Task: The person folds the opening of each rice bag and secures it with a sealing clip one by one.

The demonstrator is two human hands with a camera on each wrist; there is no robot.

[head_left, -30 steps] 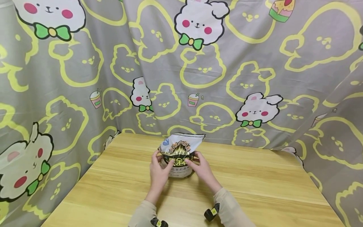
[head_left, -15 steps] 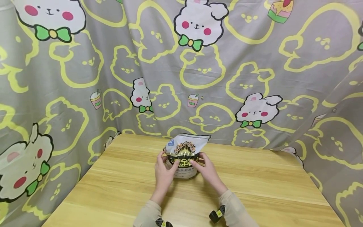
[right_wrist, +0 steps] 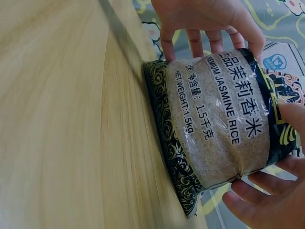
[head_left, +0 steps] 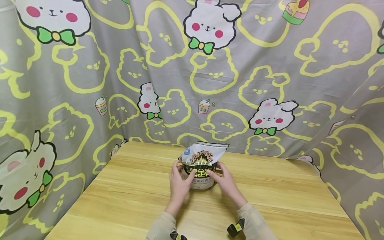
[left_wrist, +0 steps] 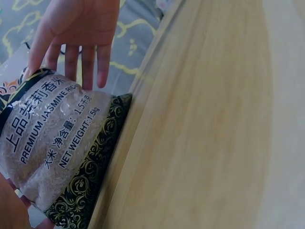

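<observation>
A bag of jasmine rice (head_left: 202, 183) is held upright between both hands in the head view, its base close over the tabletop. The pack has clear sides showing the grains (right_wrist: 214, 143), a black band and a white top with a flame-like print that leans right. My left hand (head_left: 180, 180) holds its left side, thumb across the front. On the other side my right hand (head_left: 226, 183) grips it likewise, its thumb near the gold lettering. In the left wrist view the bag's patterned black bottom edge (left_wrist: 90, 171) lies along the table; fingers behind the bag are partly hidden.
The wooden table (head_left: 120, 196) reaches back to a grey curtain (head_left: 177, 73) printed with rabbits and yellow outlines, which also hangs along both sides. Small black devices, such as the right one (head_left: 236, 228), sit at the wrists over the beige sleeves.
Both hands and the bag of rice have moved steadily to the right across the table over the last second. The grip on the bag looks the same.
</observation>
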